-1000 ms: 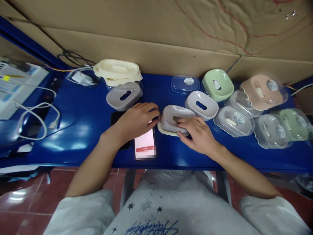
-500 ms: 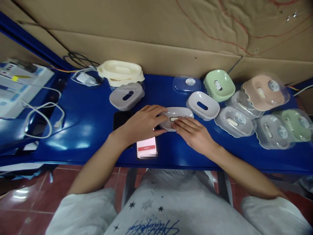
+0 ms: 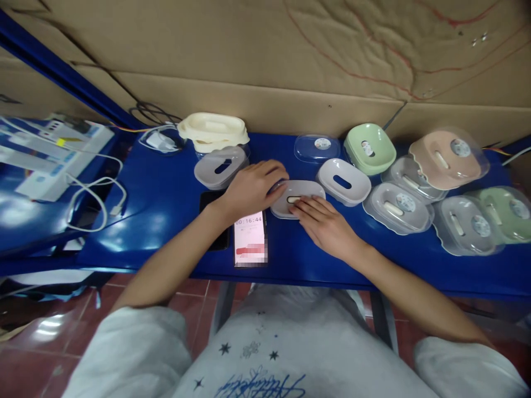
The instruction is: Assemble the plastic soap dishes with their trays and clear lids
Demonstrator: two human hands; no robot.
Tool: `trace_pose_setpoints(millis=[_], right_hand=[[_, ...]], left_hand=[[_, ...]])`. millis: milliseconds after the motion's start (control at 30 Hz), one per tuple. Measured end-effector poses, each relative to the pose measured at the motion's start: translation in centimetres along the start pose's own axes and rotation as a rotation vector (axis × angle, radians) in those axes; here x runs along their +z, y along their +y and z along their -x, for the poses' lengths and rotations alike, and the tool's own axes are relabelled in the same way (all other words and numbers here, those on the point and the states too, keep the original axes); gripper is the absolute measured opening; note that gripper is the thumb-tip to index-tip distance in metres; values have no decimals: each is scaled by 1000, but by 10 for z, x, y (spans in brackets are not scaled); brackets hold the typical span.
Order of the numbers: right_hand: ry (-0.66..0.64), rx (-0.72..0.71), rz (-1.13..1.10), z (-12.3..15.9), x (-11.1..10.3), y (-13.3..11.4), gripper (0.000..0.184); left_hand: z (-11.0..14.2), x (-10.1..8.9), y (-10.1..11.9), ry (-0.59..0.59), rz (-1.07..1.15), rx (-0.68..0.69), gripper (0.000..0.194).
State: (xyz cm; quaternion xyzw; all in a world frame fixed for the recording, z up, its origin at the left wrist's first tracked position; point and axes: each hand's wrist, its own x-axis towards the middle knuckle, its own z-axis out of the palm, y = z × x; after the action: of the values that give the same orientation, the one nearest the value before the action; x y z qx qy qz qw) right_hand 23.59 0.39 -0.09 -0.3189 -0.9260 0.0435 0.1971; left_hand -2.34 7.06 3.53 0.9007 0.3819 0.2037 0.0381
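A pale grey oval soap dish lies in front of me, with a cream oblong piece at its central slot. My right hand is closed over its near right rim, fingers reaching inside toward the slot; the thumb is hidden. Just off the dish's left end, my left hand hovers with fingers bent and thumb apart, holding nothing visible. A second grey slotted tray stands beside the dish on the right. Under my left forearm lie a lit phone showing a timer and a dark phone.
Several lidded soap boxes crowd the right of the blue table. Behind are a green tray and clear lid. Cream trays and another grey tray stand left, near a charger and power strip.
My left hand has come off the dish's left end and risen slightly up and away. My right hand stays on the dish. The whole view has shifted a little.
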Motion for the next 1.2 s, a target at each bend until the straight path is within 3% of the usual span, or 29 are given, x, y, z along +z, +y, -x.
trace_pose_setpoints(millis=[133,233,367,567,667,733,800,933,1100,1200], right_hand=[[-3,-7,-16,-2,0,1,44],[-16,-3,-32,-1,0,3,44],[-43,-1,-69,2,0,7,47],[-67,-2,-46,8,-1,5,59],[-1,72,-15,9,-4,3,69],[103,121,6,8,-7,3,76],[189,136,15,8,-11,7,88],[212,133,2,7,-15,18,100],[103,43,-56,5,-12,30,76],[60,31,-89,4,-9,33,66]], left_hand=[[-55,14,-12,-95,-70,-16,47],[-91,27,-16,-262,-85,-44,69],[-105,35,-14,-292,-160,-146,77],[-73,18,-22,-270,-74,-294,73],[-46,-6,-24,-121,130,-305,58],[-27,-21,-18,3,244,-244,53],[-11,-28,-9,1,296,-109,52],[8,-17,10,-66,212,77,49],[17,-5,14,-80,110,146,49],[21,-2,13,-118,77,120,64]])
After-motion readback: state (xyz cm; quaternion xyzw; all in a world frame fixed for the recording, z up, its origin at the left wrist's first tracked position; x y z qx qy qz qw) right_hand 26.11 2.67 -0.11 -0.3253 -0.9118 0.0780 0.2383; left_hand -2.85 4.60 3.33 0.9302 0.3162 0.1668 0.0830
